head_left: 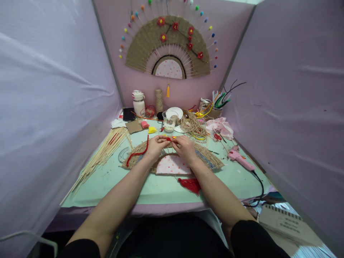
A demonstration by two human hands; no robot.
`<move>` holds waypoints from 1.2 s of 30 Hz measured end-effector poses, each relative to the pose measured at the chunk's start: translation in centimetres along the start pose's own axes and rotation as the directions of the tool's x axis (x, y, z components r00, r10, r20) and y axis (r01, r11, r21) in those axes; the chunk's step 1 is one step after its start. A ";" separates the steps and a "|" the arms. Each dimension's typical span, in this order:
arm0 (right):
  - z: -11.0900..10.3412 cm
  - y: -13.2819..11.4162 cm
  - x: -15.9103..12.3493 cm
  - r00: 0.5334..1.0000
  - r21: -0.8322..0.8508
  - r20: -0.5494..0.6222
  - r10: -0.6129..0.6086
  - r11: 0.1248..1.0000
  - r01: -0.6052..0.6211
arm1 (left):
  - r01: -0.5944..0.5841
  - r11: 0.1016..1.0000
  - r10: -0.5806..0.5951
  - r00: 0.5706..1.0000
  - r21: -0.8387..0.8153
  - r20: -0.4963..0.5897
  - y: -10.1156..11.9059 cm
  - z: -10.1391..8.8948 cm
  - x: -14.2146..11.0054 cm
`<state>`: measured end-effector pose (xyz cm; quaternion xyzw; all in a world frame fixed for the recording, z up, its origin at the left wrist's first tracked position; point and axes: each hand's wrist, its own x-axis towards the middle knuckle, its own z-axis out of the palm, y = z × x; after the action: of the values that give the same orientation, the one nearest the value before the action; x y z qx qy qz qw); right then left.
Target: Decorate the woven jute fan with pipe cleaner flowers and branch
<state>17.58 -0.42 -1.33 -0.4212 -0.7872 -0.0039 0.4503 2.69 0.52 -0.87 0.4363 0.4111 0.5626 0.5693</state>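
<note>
My left hand (pixel 156 145) and my right hand (pixel 185 146) meet over a jute fan (pixel 208 157) that lies flat on the mint-green table (pixel 113 179). Both hands pinch a small red and yellow piece (pixel 169 138) between their fingertips. A red pipe cleaner (pixel 138 152) trails from my left hand over the fan's left side. The fan has a pink dotted centre (pixel 172 166) and a red tassel (pixel 190 184) at its base.
Bamboo skewers (pixel 103 154) lie at the left. A pink glue gun (pixel 240 159) with a black cord sits at the right. Jute twine (pixel 192 126), a plastic cup (pixel 169 122), scissors (pixel 217 136), a bottle (pixel 139 103) and a cup of pipe cleaners (pixel 215 107) stand behind. A finished fan (pixel 168 46) hangs on the wall.
</note>
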 end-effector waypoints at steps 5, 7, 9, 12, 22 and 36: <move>0.1 -0.1 0.1 0.999 0.051 -0.039 0.029 0.998 -0.027 | -0.022 0.999 0.022 1.000 0.036 -0.002 0.0 0.1 0.1; 0.3 0.0 0.1 0.996 0.115 -0.054 0.064 0.992 -0.058 | -0.053 0.997 0.055 0.998 0.057 -0.025 0.0 0.1 0.1; 0.4 0.0 0.1 0.992 0.180 -0.057 0.111 0.979 -0.099 | -0.099 0.990 0.103 0.994 0.097 -0.041 0.0 0.2 0.0; 0.6 0.2 0.1 0.989 0.222 -0.043 0.141 0.967 -0.128 | -0.152 0.976 0.158 0.987 0.154 -0.032 -0.1 0.2 -0.1; 0.3 0.2 0.1 0.993 0.208 -0.022 0.113 0.972 -0.106 | -0.138 0.977 0.136 0.990 0.160 0.026 -0.1 0.0 -0.1; 1.1 0.0 0.3 0.782 0.783 0.330 0.529 0.309 -0.540 | -0.481 0.647 0.497 0.854 0.592 0.151 0.5 0.4 -1.5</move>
<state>16.74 0.22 -1.82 -0.3820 -0.5020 0.5305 0.5662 2.86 -0.95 -0.37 0.6830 0.4441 0.5369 0.2191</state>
